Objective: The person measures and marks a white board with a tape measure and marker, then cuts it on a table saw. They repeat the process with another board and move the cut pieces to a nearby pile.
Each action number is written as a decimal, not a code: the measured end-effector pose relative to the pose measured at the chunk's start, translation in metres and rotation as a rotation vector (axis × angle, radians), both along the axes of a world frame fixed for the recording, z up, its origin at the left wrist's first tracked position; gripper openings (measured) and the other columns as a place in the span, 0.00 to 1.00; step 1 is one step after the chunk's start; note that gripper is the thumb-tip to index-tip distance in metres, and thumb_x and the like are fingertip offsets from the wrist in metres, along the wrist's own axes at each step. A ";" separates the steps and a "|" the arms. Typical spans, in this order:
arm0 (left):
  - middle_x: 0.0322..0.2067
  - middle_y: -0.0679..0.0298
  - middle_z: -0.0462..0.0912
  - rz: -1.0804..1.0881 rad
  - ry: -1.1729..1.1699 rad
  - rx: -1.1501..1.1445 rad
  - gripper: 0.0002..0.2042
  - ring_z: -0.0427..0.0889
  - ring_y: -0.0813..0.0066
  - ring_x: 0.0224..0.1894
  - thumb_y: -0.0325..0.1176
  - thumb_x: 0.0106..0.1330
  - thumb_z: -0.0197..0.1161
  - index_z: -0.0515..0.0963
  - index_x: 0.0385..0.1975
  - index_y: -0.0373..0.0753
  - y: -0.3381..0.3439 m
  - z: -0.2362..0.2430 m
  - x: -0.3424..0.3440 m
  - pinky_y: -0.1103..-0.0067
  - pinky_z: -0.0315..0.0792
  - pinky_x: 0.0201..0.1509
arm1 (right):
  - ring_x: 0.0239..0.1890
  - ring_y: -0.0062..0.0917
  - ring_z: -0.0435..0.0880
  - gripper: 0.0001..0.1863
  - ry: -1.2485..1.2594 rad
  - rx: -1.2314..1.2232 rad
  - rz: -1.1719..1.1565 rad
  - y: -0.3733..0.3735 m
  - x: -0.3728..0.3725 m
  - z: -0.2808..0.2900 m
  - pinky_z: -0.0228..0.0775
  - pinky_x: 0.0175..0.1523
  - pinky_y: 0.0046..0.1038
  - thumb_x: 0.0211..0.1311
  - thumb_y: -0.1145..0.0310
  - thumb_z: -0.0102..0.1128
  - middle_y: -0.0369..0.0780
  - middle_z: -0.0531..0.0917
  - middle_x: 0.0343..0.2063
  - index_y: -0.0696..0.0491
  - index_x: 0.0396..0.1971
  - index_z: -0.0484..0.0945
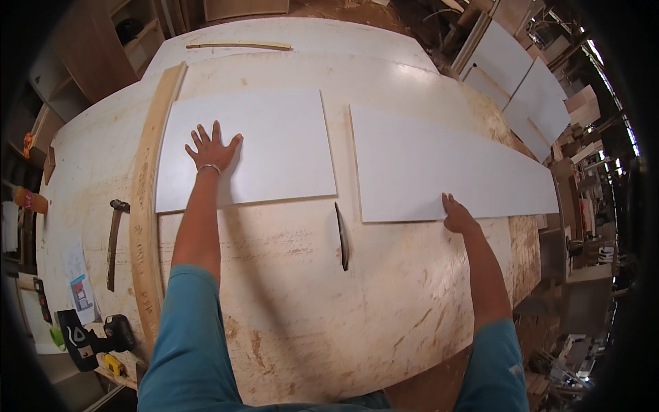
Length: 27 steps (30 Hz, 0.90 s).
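Two white boards lie on a worn, pale saw table (274, 357), with a gap between them. My left hand (213, 150) rests flat with spread fingers on the left white board (281, 144), whose left side runs along a long wooden fence (145, 226). At the near edge of the right white board (439, 161), my right hand (458, 214) is closed, a finger and thumb at the rim; its other fingers are partly hidden. Below the gap, a dark saw blade (342, 240) sticks up through the tabletop.
Left of the fence lie a hammer (115, 240), a printed sheet (79, 288), a cordless drill (86, 340) and a yellow tape measure (114, 365). An orange bottle (31, 200) stands at the left edge. A thin wood strip (240, 46) lies at the back; white panels (504, 58) lean at right.
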<state>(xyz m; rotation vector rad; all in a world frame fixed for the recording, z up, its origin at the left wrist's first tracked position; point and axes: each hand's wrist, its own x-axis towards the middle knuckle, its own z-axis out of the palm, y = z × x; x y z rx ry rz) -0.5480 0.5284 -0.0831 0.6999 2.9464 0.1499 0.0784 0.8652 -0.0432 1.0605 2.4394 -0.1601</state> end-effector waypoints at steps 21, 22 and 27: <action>0.77 0.52 0.58 -0.117 0.116 0.334 0.32 0.55 0.55 0.79 0.47 0.72 0.58 0.66 0.74 0.43 -0.233 -0.004 0.144 0.57 0.45 0.82 | 0.66 0.51 0.74 0.38 0.318 -0.385 -0.118 -0.046 -0.422 0.004 0.68 0.68 0.43 0.66 0.48 0.60 0.60 0.76 0.61 0.63 0.64 0.67; 0.77 0.52 0.58 -0.119 0.128 0.339 0.32 0.55 0.55 0.79 0.47 0.72 0.58 0.66 0.74 0.43 -0.228 -0.004 0.142 0.57 0.45 0.82 | 0.66 0.52 0.74 0.39 0.349 -0.363 -0.143 -0.047 -0.429 -0.001 0.67 0.69 0.43 0.64 0.49 0.61 0.61 0.75 0.61 0.65 0.65 0.66; 0.77 0.52 0.58 -0.068 0.122 0.312 0.32 0.54 0.56 0.80 0.47 0.71 0.58 0.65 0.74 0.43 -0.239 -0.008 0.146 0.57 0.43 0.82 | 0.64 0.53 0.75 0.49 0.471 -0.422 -0.332 -0.094 -0.460 0.023 0.69 0.66 0.47 0.52 0.54 0.69 0.63 0.74 0.60 0.71 0.65 0.58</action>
